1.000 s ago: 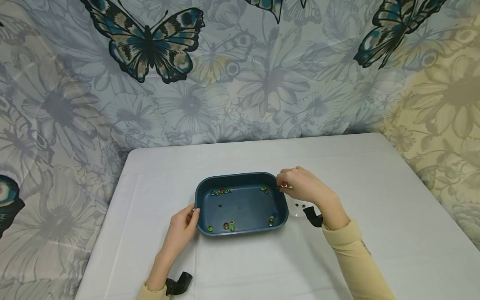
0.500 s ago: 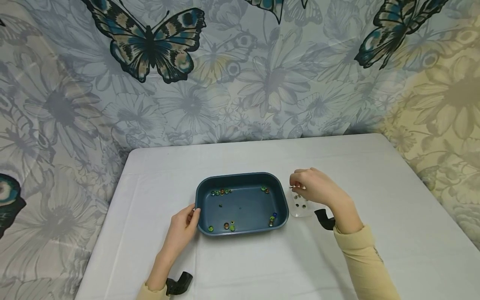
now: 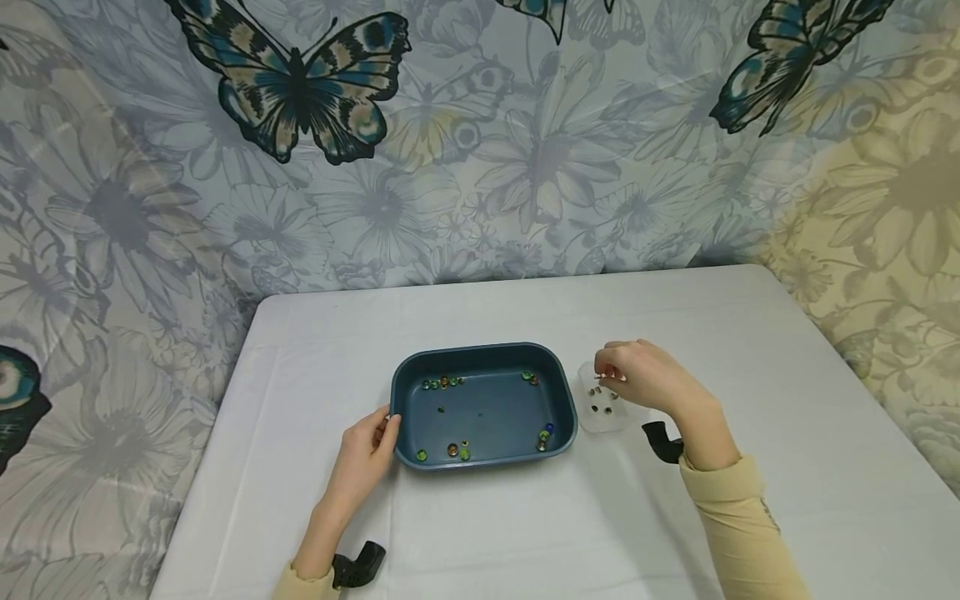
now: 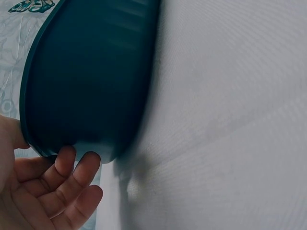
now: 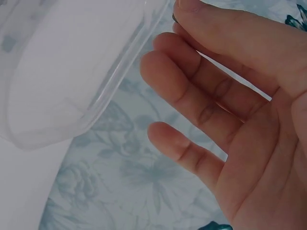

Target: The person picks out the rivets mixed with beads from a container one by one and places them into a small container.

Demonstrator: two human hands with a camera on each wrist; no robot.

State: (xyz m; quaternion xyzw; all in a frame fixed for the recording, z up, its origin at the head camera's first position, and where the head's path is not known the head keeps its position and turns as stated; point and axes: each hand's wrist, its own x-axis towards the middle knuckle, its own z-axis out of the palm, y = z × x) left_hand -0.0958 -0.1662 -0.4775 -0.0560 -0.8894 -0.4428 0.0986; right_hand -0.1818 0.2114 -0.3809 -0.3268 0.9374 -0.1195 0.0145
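Observation:
A dark blue rectangular tray (image 3: 480, 417) lies on the table, with small shiny round beads, mostly green, amber and blue, scattered along its edges. My left hand (image 3: 363, 450) grips the tray's left rim, thumb on top and fingers against the outer wall (image 4: 91, 96). Over a small clear plastic container (image 3: 600, 423) right of the tray is my right hand (image 3: 645, 375). Its thumb and index finger pinch a small dark bead (image 5: 174, 18), mostly hidden by the fingertips. Several tiny dark beads (image 3: 595, 409) rest in the container.
A white cloth covers the table (image 3: 480, 533). Behind it hangs a patterned fabric (image 3: 540, 167) with flowers and butterflies. Black camera mounts (image 3: 360, 567) sit on both wrists.
My right hand has moved right, from the tray's right edge to above the clear container, uncovering more of the container. The left hand and tray have stayed in place.

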